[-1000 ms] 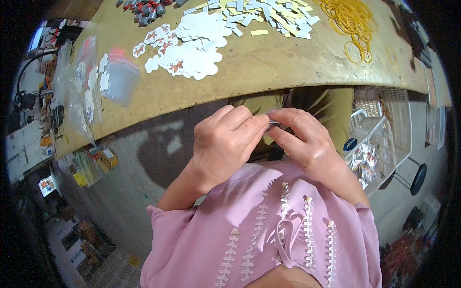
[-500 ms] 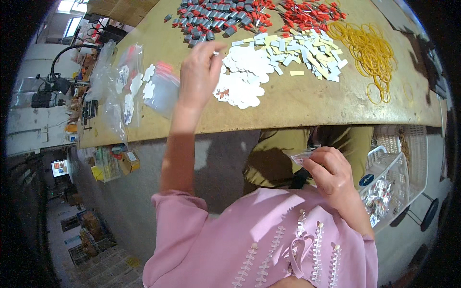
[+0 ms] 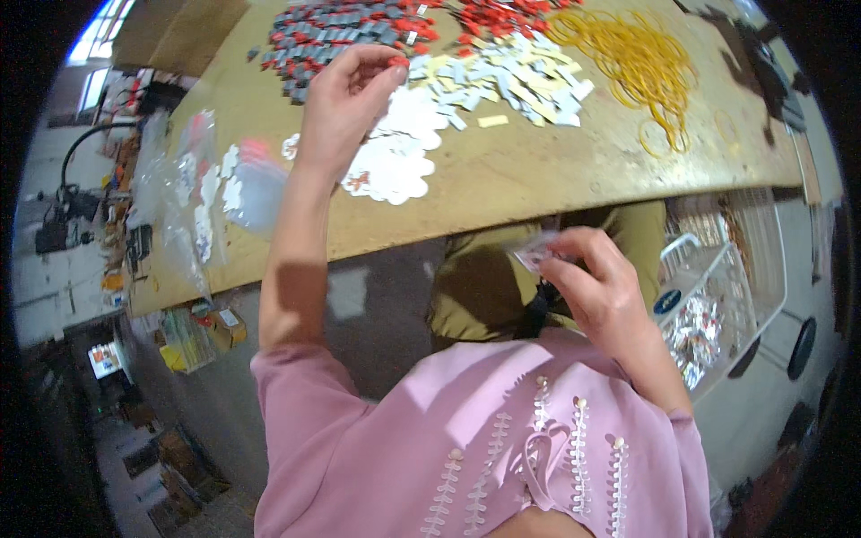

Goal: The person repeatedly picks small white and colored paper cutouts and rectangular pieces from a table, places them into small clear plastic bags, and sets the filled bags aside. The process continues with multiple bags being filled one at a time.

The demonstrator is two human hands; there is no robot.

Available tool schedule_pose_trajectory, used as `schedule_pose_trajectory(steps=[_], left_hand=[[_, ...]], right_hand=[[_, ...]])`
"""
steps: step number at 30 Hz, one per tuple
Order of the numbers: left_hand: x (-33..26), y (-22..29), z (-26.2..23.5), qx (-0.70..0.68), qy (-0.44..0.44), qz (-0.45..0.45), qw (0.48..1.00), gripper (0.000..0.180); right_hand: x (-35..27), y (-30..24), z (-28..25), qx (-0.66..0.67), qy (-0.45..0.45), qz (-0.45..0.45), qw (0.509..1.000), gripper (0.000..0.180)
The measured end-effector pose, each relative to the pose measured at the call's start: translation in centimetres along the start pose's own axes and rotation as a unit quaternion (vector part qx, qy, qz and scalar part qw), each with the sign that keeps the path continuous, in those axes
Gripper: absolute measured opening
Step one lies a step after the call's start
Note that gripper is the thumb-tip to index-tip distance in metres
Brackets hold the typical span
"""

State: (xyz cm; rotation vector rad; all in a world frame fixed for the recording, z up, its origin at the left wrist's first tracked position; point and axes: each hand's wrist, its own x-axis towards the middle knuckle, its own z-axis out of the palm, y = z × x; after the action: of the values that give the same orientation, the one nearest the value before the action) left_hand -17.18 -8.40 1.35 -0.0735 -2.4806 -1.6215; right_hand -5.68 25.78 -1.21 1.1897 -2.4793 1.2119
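Note:
My left hand (image 3: pixel 343 112) is over the far part of the table, its thumb and forefinger pinched on a small red piece (image 3: pixel 397 62). Just beyond it lies a heap of grey-and-red small parts (image 3: pixel 336 36). Beneath and beside that hand is a pile of white scalloped cards (image 3: pixel 395 157); the nearest bears a reddish-brown print. My right hand (image 3: pixel 596 273) is above my lap, in front of the table edge. Its thumb and fingers close on a small clear plastic bag (image 3: pixel 531 252), whose contents are blurred.
Pale yellow and grey strips (image 3: pixel 516 76), red pieces (image 3: pixel 498 20) and yellow rubber bands (image 3: pixel 637 63) cover the table's far side. Clear bags (image 3: pixel 256 197) lie at left. A white basket (image 3: pixel 767 269) with shiny packets (image 3: pixel 698 336) stands right of my legs.
My left hand has moved from above the white cards toward the grey-and-red heap, and a red piece shows at its fingertips. The bag in my right hand has tilted. The whole view has shifted.

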Motion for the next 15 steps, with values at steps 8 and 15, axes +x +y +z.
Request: schedule_pose_trajectory(steps=[8, 15], left_hand=[[-11.4, 6.4, 9.4, -0.007, -0.126, 0.195, 0.973, 0.031], [-9.1, 5.5, 8.6, 0.057, -0.204, 0.188, 0.959, 0.022]], right_hand=[[1.5, 0.4, 0.0, 0.048, 0.022, -0.004, 0.999, 0.023], [0.0, 0.8, -0.5, 0.08, 0.03, 0.054, 0.995, 0.023]])
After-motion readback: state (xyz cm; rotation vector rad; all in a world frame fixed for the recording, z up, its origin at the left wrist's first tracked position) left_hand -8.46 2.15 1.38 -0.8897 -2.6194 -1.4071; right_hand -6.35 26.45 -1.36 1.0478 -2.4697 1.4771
